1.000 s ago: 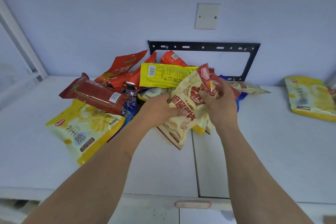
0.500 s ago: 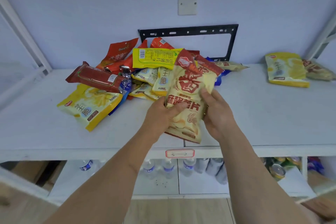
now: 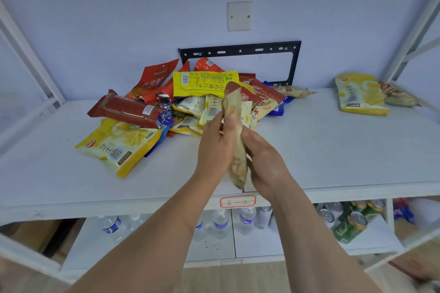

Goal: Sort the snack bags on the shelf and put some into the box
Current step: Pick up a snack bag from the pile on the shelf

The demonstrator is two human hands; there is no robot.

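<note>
Both hands are holding one beige snack bag (image 3: pixel 235 140) edge-on above the front part of the white shelf (image 3: pixel 333 150), so that only its thin side and red top corner are showing. The left hand (image 3: pixel 215 147) is pressing against the bag's left face with its thumb lying up along the edge, and the right hand (image 3: pixel 264 162) is closing on the right face from the other side, so each grip is pinching the bag between fingers and palm. Behind the hands a loose pile of snack bags (image 3: pixel 190 102) is lying against the back wall, with a yellow-green bag (image 3: pixel 204 82) resting flat on top, a dark red long bag (image 3: pixel 126 109) tilting at its left and a pale yellow bag (image 3: pixel 116 147) lying nearest the front edge. Well apart, at the right end of the shelf, another pale yellow bag (image 3: pixel 359 94) is lying flat, touching a beige one (image 3: pixel 400 95) beside it. On the lower shelf, water bottles (image 3: pixel 221 223) and green cans (image 3: pixel 350 223) are standing and lying. A black metal bracket (image 3: pixel 240 49) is hanging on the wall behind the pile.
</note>
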